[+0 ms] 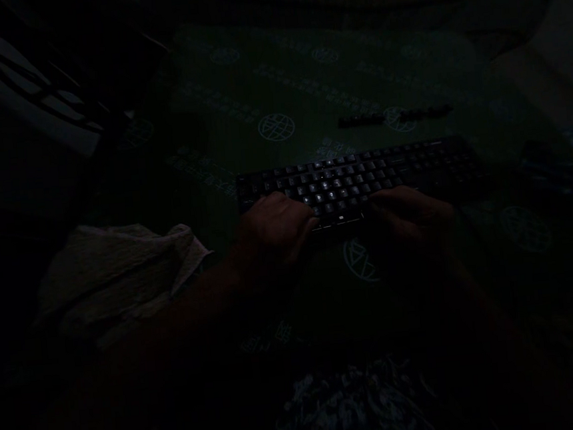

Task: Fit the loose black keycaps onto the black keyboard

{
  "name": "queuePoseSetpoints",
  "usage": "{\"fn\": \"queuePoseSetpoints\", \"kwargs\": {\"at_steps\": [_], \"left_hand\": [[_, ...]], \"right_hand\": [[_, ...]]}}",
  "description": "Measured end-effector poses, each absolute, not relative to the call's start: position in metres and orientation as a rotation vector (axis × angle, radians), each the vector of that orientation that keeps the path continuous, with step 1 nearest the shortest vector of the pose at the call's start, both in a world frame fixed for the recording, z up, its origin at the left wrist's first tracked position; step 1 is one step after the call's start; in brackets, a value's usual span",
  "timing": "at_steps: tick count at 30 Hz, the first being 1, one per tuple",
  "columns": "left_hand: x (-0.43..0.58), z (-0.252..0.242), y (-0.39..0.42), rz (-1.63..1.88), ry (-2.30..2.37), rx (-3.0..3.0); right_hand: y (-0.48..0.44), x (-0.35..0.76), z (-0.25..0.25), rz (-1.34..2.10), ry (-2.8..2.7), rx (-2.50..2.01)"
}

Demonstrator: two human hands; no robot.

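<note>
A dark full-size keyboard [331, 185] lies across the green printed cover, its middle keys catching some light. My left hand [275, 226] is closed over the front left part of the keyboard, fingers curled and mostly hidden. At the front edge, right of the spacebar area, my right hand [414, 214] is closed against the keyboard with its fingertips in shadow. A pale bright spot shows on the front edge between the two hands. Deep darkness hides much of both hands and the keyboard's right end.
Behind the keyboard lies a thin dark strip [393, 117], too dim to identify. A crumpled pale cloth [116, 277] is left of my left forearm. The green cover [239, 129] carries globe marks and lettering. Some dark object [546, 165] sits at the right. Openwork bars [34, 83] stand upper left.
</note>
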State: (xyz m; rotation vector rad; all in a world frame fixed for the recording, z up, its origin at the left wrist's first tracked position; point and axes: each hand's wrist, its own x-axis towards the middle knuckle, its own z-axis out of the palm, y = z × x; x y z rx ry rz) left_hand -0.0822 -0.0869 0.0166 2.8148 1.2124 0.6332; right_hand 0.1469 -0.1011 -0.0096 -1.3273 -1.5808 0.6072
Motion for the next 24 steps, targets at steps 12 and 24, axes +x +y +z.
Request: {"fn": "queuePoseSetpoints", "kwargs": {"at_steps": [12, 24], "left_hand": [[-0.080, 0.033, -0.095, 0.801, 1.271, 2.160], [-0.079, 0.032, -0.094, 0.809, 1.380, 2.120]], "right_hand": [[-0.103, 0.151, -0.001, 0.814, -1.475, -1.335], [-0.100, 0.150, 0.012, 0.929, -1.469, -1.433]]}}
